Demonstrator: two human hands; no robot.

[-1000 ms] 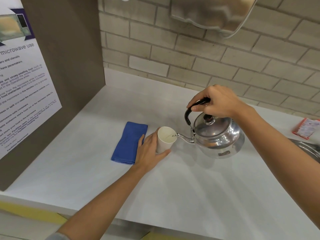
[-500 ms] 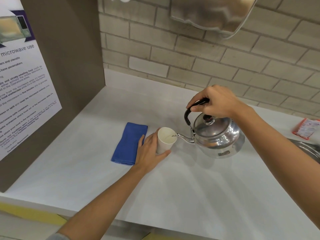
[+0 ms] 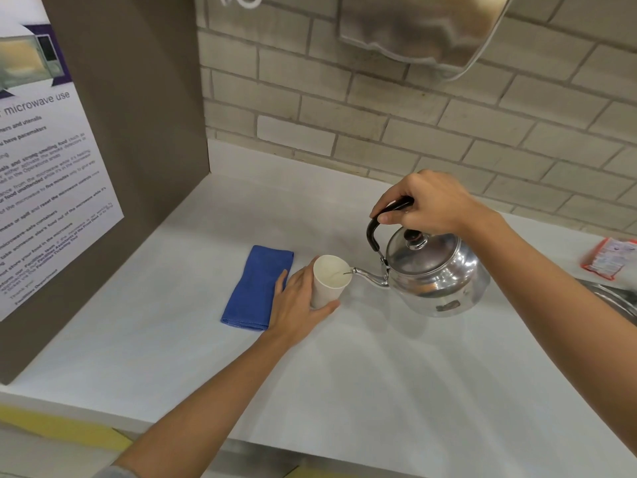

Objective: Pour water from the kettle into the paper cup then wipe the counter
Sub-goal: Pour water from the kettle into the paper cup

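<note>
Almost nothing has changed over the last second: kettle (image 3: 436,270) has the same tilt, spout tip still over the rim of the paper cup (image 3: 329,281), cup in the same spot on the counter (image 3: 396,374). So my read is the pour is still in progress, not finishing.

Right hand (image 3: 427,205) is closed around the kettle's black handle, holding it off the counter. Left hand (image 3: 296,305) is wrapped partway round the cup's near side, steadying it upright.

Cup sits mid-counter, well in from the front edge. Fill level can't be made out; no spill visible.

Blue cloth (image 3: 256,288) lies folded just left of the cup, partly under the left hand, untouched. Wipe step not started.
</note>
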